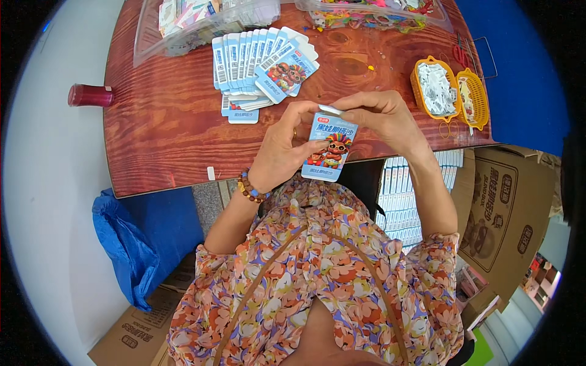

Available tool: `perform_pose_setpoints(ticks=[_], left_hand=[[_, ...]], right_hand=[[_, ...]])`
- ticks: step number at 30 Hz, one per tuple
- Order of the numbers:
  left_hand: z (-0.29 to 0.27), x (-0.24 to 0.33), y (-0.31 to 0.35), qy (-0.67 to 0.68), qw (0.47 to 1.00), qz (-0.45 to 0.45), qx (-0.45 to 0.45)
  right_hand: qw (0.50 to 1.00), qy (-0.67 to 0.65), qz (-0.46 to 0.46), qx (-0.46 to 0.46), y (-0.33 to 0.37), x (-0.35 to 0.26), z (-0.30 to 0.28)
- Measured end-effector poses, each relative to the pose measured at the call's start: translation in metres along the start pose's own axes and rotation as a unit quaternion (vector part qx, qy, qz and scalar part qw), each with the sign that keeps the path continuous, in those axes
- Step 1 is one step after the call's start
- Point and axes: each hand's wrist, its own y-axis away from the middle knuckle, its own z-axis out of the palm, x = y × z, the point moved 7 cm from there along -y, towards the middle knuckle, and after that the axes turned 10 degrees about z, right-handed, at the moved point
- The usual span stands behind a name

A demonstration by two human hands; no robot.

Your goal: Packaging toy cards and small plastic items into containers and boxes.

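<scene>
Pale-blue carton [332,146], floral garment [320,262]

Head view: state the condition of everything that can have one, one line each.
Blue box, held in both hands; closure unclear
Left hand, shut on box
Right hand, pinching box's top end
Blue carton pile, fanned, overlapping
Left clear bin, uncovered, filled
Right clear bin, uncovered, filled
Yellow baskets, uncovered, one holding white packets
Blue plastic, crumpled
</scene>
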Motion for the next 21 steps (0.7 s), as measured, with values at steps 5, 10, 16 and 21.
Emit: perform_pose_setpoints(ticks=[5, 10, 16, 21], left_hand=[[-0.002, -0.002, 0.000, -0.021, 1.000, -0.012, -0.005], [-0.002, -0.003, -0.001, -0.027, 0.999, -0.022, 0.010], [0.001, 0.000, 0.000, 0.003, 0.999, -0.042, 0.024], [0.006, -0.005, -0.001, -0.026, 0.999, 0.034, -0.013]], right_hand=[[0.997, 0.058, -0.001, 0.048, 0.002, -0.001, 0.002], [0.991, 0.108, -0.013, 0.082, 0.006, 0.000, 0.004], [0.961, 0.229, -0.133, 0.084, 0.020, -0.017, 0.015], [0.950, 0.239, -0.158, 0.128, 0.028, -0.009, 0.014]])
